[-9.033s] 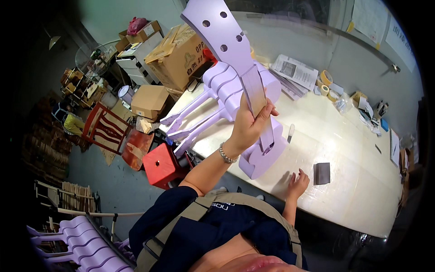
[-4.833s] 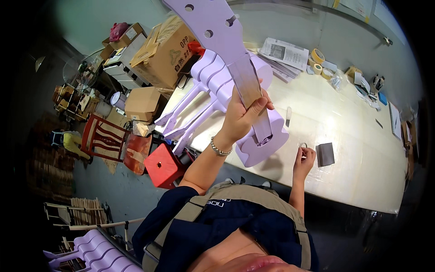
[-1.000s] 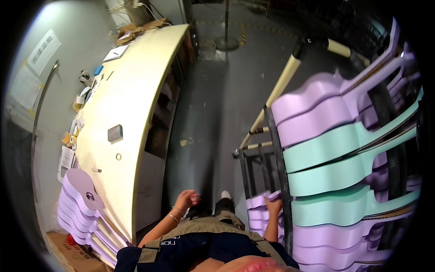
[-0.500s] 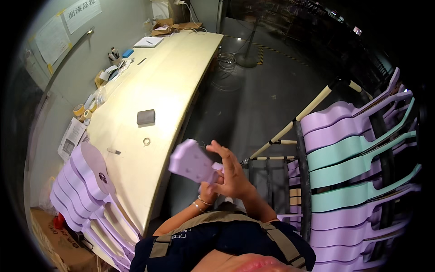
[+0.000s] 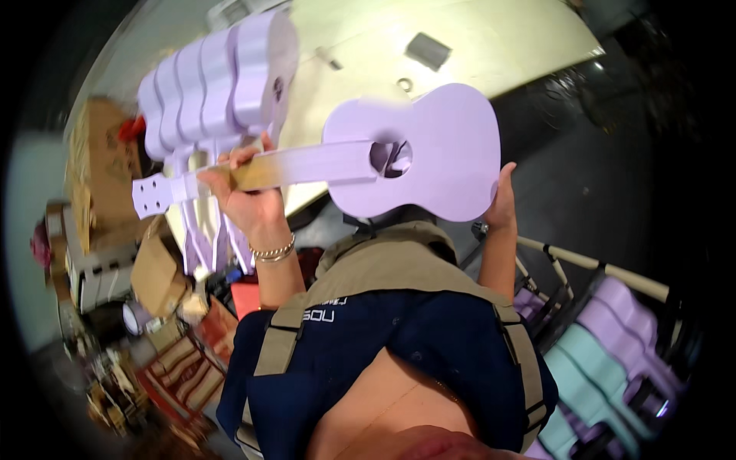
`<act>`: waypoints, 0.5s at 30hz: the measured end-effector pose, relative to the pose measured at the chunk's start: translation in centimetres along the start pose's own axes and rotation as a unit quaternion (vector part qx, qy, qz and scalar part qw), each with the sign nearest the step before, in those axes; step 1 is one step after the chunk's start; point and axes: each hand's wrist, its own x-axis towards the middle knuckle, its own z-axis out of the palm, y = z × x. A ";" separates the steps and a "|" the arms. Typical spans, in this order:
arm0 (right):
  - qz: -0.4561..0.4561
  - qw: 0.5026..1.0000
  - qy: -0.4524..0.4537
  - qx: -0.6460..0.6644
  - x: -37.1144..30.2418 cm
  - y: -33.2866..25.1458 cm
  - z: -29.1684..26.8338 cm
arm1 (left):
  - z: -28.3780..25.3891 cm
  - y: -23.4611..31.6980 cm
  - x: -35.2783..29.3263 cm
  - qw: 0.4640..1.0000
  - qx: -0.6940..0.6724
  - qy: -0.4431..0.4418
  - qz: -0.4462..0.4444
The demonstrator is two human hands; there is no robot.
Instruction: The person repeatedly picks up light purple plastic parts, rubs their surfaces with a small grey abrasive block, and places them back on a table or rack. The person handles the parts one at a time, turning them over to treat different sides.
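Round comes the lilac ukulele [image 5: 452, 146], now crosswise before the person! Left hand [image 5: 251, 205] grips its neck [image 5: 318, 162] near the headstock [image 5: 153, 196]; right hand [image 5: 503, 205] meets the body's rounded end, fingers hidden, closure impossible to tell. Beyond, more lilac ukuleles [image 5: 208, 84] sit packed together on the pale table [image 5: 356, 34].

At the top, a cream bench [image 5: 506, 38], brightly lit; below its right end, floor [image 5: 567, 184] of dark grey. At lower left, red wooden chair [image 5: 180, 373] with slatted back, near red stool [image 5: 245, 297]; far left, pale-green wall [image 5: 42, 153].
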 end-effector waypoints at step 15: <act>0.145 0.986 -0.085 -0.020 13.9 -1.3 2.6 | 1.8 -11.1 -5.5 0.835 0.476 0.097 0.258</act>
